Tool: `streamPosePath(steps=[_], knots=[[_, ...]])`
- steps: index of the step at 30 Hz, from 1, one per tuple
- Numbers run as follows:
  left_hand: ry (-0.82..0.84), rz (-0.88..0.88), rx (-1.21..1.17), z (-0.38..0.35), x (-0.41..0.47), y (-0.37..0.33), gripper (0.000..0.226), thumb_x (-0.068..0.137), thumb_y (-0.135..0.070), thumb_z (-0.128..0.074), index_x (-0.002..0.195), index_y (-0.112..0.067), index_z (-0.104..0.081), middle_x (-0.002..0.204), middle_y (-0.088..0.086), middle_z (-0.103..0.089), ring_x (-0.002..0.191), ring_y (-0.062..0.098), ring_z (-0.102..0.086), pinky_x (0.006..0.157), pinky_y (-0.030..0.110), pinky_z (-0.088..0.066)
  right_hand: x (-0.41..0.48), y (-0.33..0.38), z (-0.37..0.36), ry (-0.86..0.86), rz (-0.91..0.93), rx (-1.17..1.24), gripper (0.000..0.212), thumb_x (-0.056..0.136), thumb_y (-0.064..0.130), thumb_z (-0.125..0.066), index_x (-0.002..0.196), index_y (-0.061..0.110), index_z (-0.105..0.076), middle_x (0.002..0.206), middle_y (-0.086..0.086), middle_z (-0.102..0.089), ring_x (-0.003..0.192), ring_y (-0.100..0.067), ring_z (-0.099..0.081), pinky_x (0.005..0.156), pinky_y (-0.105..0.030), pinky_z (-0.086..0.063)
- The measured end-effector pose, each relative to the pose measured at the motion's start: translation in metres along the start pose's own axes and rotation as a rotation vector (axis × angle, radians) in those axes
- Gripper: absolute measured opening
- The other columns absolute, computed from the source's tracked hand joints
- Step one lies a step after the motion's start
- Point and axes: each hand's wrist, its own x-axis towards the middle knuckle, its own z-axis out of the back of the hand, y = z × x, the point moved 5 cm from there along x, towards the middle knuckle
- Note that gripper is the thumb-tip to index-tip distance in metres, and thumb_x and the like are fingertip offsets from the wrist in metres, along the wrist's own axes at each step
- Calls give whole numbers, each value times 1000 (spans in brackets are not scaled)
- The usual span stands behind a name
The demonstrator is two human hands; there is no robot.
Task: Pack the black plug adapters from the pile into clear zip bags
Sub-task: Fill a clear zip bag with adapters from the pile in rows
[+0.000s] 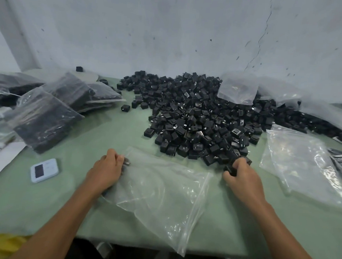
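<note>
Near-edge zip bag looks barely filled, left hand pinching it, right hand gripping adapters; packed bags lie left, big pile remains.

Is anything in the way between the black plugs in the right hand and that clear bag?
Nothing visible. The right hand grips black plug adapters, and only a strip of green table separates them from the clear plastic zip bag lying flat beside it.

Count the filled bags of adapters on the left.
4 visible: nearest bag by the timer, second bag behind it, third bag toward the pile, fourth bag at the far-left edge. Others may lie hidden underneath.
</note>
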Motion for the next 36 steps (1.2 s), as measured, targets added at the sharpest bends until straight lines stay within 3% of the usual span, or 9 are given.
streamPosePath(steps=[4,9,11,15,18,25,29,32,36], knots=[[24,-2,-9,0,3,0,28,102,-49,-28,101,-28,-47,108,2,-66,98,29,-60,93,49,-48,-26,-12,33,66,-70,219,10,93,37,-50,94,34,-59,87,4,-63,80,-22,-58,73,-38,-44],[40,-36,16,2,1,-5,34,103,-46,-24,112,-32,-55,110,8,-66,101,32,-60,95,48,-48,-116,38,43,806,61,716,24,93,38,-53,98,24,-72,70,-8,-63,62,-21,-60,65,-31,-50],[39,-26,14,3,0,-6,34,104,-46,-25,112,-31,-55,114,7,-66,103,34,-60,96,47,-47,-132,72,27,896,124,799,16,100,26,-56,103,22,-72,78,-6,-68,66,-22,-64,65,-30,-53],[38,-12,23,4,-3,-7,35,103,-48,-24,113,-32,-55,117,6,-65,105,34,-58,97,47,-47,-127,123,-23,908,-100,1078,26,102,10,-54,114,21,-73,106,-7,-75,83,-24,-73,72,-28,-57],[42,-21,27,4,-4,-7,35,104,-48,-24,114,-32,-53,120,5,-64,107,35,-58,98,47,-46,-100,150,-54,877,-248,1273,26,97,4,-58,122,2,-66,105,-19,-69,81,-25,-71,66,-28,-57],[35,-30,36,3,-4,-8,36,105,-47,-24,118,-30,-52,120,12,-61,108,36,-56,96,47,-46,-66,215,-98,814,-144,1329,14,97,-5,-54,103,3,-62,87,-7,-71,76,-16,-71,78,-30,-58],[27,-23,43,3,-5,-8,35,105,-46,-23,118,-30,-51,117,13,-60,105,35,-55,92,45,-46,-52,230,-126,671,-216,1270,8,93,3,-60,88,-1,-56,81,-14,-63,67,-18,-63,64,-30,-55],[24,-16,46,3,-6,-9,37,105,-46,-22,119,-29,-51,118,13,-60,105,35,-54,92,45,-46,-51,228,-140,536,-243,1123,27,78,31,-71,93,15,-56,94,-12,-69,85,-29,-70,78,-45,-59],[18,-12,55,3,-6,-8,38,105,-48,-20,122,-30,-50,120,12,-59,107,35,-54,88,44,-44,-58,231,-140,373,-44,982,33,71,50,-73,98,41,-57,92,9,-68,89,-12,-68,74,-25,-54]])
